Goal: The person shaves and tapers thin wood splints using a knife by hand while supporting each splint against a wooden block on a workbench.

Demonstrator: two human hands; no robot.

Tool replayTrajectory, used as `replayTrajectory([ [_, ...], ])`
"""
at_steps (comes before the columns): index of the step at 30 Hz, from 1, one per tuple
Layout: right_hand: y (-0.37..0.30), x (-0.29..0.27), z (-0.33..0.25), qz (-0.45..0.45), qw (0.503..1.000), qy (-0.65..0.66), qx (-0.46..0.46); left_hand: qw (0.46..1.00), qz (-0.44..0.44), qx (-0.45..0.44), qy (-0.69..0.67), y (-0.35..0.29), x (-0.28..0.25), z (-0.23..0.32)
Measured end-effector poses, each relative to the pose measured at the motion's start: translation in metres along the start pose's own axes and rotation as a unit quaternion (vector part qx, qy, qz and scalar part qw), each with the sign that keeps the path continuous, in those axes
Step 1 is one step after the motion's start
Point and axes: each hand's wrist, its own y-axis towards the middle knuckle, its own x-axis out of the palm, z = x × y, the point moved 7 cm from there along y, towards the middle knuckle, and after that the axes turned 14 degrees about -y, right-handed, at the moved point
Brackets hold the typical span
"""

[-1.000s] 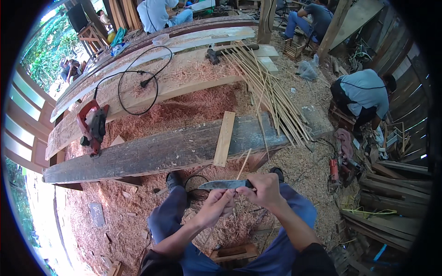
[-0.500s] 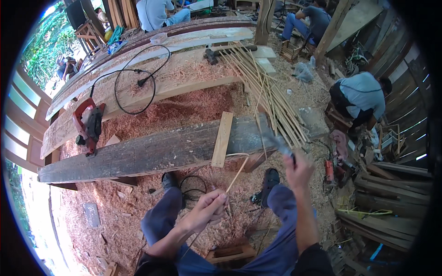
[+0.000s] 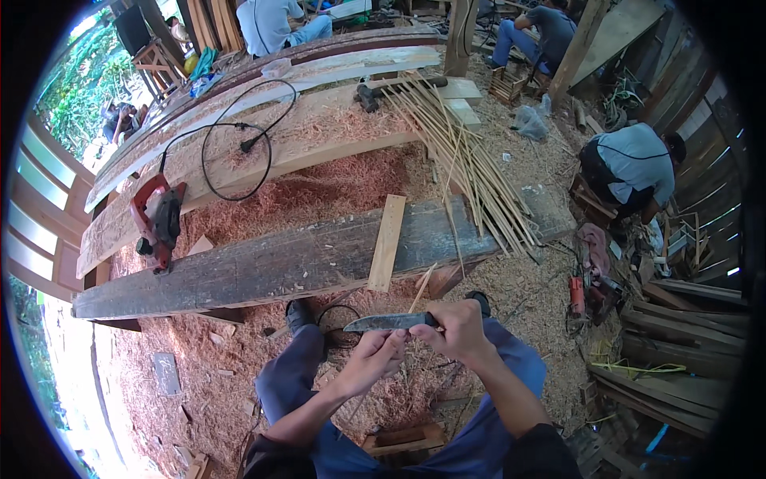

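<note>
My right hand point(image 3: 460, 327) is closed round the dark handle of a knife point(image 3: 379, 322). Its grey blade points left and lies just above my left hand point(image 3: 369, 365). That hand pinches a thin bamboo-like strip point(image 3: 421, 287), whose upper part sticks up past the blade while a thin tail hangs below my fingers. Exactly where the edge meets the strip is hidden by my fingers. Beyond my hands lies a dark thick plank point(image 3: 239, 267) with a short pale slat point(image 3: 387, 243) across it. A bundle of similar long strips point(image 3: 463, 164) rests at the plank's right end.
A red power planer point(image 3: 159, 219) with a black cord sits at the left of the planks. A hammer point(image 3: 369, 96) lies by the bundle. Shavings cover the ground. A person point(image 3: 632, 164) crouches at the right; others sit farther back. Stacked boards point(image 3: 670, 351) fill the right side.
My right hand has swung down and left, bringing the knife from near the bundle's lower end to my left hand. The strip's bent far end no longer shows.
</note>
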Motion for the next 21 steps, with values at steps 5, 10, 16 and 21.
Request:
replayTrajectory([
  [5, 0.002, -0.007, 0.005, 0.015, 0.998, -0.058, -0.016, 1.0, -0.012, -0.004, -0.023, -0.001, 0.007, 0.004],
  [10, -0.001, -0.01, 0.015, 0.047, 0.988, -0.143, -0.039, 0.992, 0.047, -0.07, -0.094, -0.006, 0.002, 0.01],
  [16, -0.031, -0.055, 0.093, 0.117, 0.945, -0.267, 0.149, 0.991, 0.019, -0.067, -0.116, -0.027, -0.005, 0.019],
  [21, -0.021, -0.026, 0.032, 0.045, 0.993, -0.103, 0.025, 0.993, 0.005, -0.043, -0.108, -0.023, -0.008, 0.015],
])
